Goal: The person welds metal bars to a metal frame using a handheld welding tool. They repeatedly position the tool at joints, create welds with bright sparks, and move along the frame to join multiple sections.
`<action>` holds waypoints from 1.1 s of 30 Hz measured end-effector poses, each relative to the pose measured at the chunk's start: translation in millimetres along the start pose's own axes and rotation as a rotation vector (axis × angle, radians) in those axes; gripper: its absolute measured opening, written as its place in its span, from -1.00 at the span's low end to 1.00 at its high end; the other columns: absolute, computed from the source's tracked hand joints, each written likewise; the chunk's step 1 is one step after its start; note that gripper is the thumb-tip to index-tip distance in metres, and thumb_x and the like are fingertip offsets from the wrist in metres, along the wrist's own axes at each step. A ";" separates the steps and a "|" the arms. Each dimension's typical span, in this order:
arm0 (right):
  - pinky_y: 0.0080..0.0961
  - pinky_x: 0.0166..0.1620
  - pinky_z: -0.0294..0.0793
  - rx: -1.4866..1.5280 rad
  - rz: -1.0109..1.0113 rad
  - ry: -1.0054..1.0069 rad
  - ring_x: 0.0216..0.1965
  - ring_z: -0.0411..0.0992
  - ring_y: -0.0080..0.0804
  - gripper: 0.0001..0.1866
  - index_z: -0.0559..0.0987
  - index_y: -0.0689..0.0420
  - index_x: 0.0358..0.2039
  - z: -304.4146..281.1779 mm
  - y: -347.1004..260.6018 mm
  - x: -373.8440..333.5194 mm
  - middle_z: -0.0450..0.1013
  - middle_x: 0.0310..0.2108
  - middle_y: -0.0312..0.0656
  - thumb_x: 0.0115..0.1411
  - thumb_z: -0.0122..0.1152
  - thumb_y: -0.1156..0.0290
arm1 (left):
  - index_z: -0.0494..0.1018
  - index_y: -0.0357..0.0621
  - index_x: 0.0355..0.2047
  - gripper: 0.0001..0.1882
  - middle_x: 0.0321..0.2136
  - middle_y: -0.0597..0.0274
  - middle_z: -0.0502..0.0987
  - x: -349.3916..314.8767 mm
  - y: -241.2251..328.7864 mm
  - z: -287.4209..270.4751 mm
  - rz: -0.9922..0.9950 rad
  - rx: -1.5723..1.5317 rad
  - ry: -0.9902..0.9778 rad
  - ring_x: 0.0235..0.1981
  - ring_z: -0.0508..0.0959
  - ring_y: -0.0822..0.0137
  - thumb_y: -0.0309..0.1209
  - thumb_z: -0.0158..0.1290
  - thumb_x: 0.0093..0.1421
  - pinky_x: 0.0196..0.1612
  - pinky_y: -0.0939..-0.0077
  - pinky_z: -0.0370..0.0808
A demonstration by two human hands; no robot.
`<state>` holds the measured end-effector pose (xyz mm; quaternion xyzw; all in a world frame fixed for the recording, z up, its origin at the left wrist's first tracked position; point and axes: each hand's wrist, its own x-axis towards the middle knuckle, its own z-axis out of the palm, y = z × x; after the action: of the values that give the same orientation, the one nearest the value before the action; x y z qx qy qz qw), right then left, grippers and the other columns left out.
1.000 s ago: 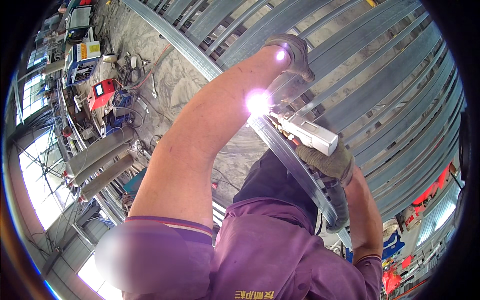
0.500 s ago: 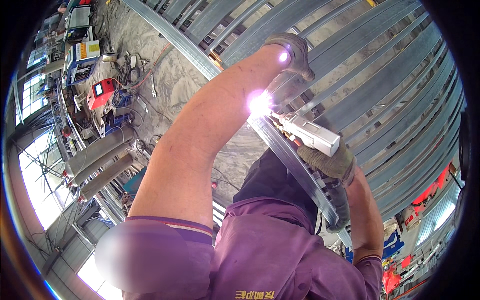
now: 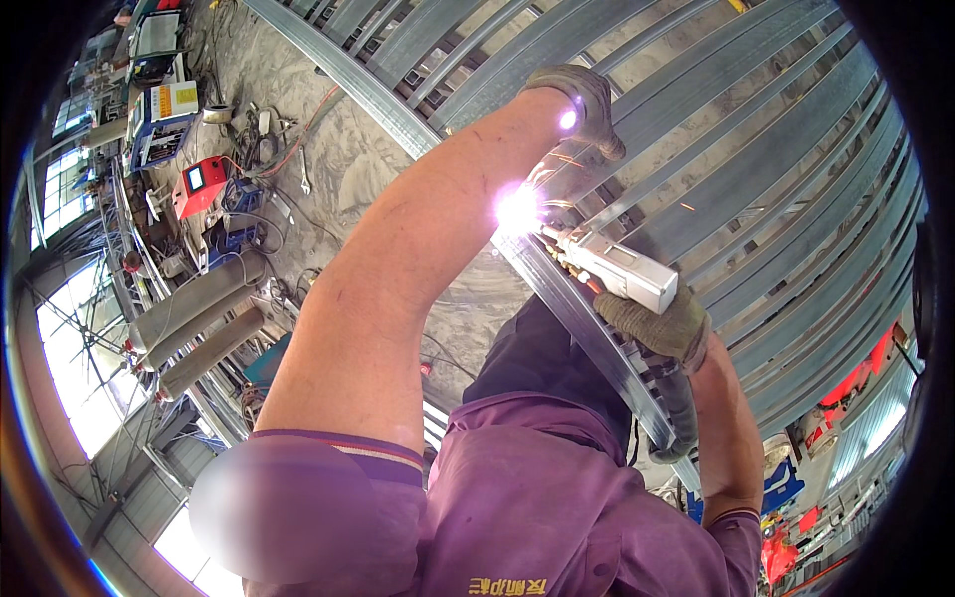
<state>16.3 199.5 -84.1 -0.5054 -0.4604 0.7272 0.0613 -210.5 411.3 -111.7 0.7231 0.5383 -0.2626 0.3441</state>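
Observation:
My right hand, in a grey-brown work glove, is closed around a white-bodied welding gun. The gun's nozzle points up and left at a glaring weld spot on the long steel frame rail. A few sparks fly from the glare, which hides the joint itself. Beyond it my gloved left hand bends down over a grey metal slat, its fingers curled and partly hidden. A bright purple reflection shows on that glove. My left forearm passes close to the glare.
Parallel metal slats fill the right side. At left on the concrete floor stand a red machine, a blue-and-white machine, cables and a wrench. Grey gas cylinders lie nearer. A dark hose hangs below my right hand.
More orange sparks now spray from the weld spot, and the purple reflection on my left glove has shifted slightly. Both hands and the welding gun stay almost in place.

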 end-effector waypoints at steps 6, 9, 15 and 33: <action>-0.41 0.03 0.71 0.004 0.023 -0.039 -0.01 0.70 -0.42 -0.43 0.72 0.14 0.28 -2.8 0.0 0.0 0.79 0.02 -0.14 0.33 0.66 0.21 | 0.80 -0.15 0.09 -0.22 0.00 0.01 0.82 -3.0 2.2 -6.3 -0.016 0.017 -0.048 0.03 0.81 0.00 0.26 0.45 0.12 0.11 0.01 0.74; -0.41 0.02 0.71 -0.018 0.003 -0.035 -0.03 0.70 -0.43 -0.45 0.73 0.14 0.27 -3.5 -6.0 -2.4 0.80 0.00 -0.13 0.34 0.65 0.22 | 0.81 -0.19 0.03 -0.21 -0.07 -0.02 0.82 -3.1 2.0 -4.1 -0.005 0.023 -0.025 -0.04 0.82 0.02 0.27 0.46 0.10 0.07 0.04 0.73; -0.40 0.01 0.72 0.030 -0.028 -0.015 -0.04 0.71 -0.45 -0.48 0.74 0.14 0.24 -2.0 -1.0 -5.3 0.81 -0.02 -0.12 0.34 0.65 0.23 | 0.81 -0.16 0.06 -0.20 0.00 -0.02 0.82 0.4 1.3 -3.8 -0.009 0.023 -0.035 0.01 0.81 -0.01 0.28 0.47 0.08 0.10 0.00 0.74; -0.57 -0.34 0.63 0.085 0.059 -0.029 -0.34 0.60 -0.67 -0.46 0.70 0.16 0.31 -4.4 -2.9 -12.6 0.74 -0.23 -0.30 0.38 0.62 0.30 | 0.77 -0.10 0.18 -0.19 0.10 0.01 0.80 -2.4 5.1 -7.2 -0.029 0.025 -0.051 0.11 0.80 -0.04 0.24 0.49 0.10 0.17 -0.04 0.74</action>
<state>24.8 196.9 -73.7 -0.5049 -0.4149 0.7550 0.0547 -206.2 414.6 -104.2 0.7126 0.5362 -0.2925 0.3451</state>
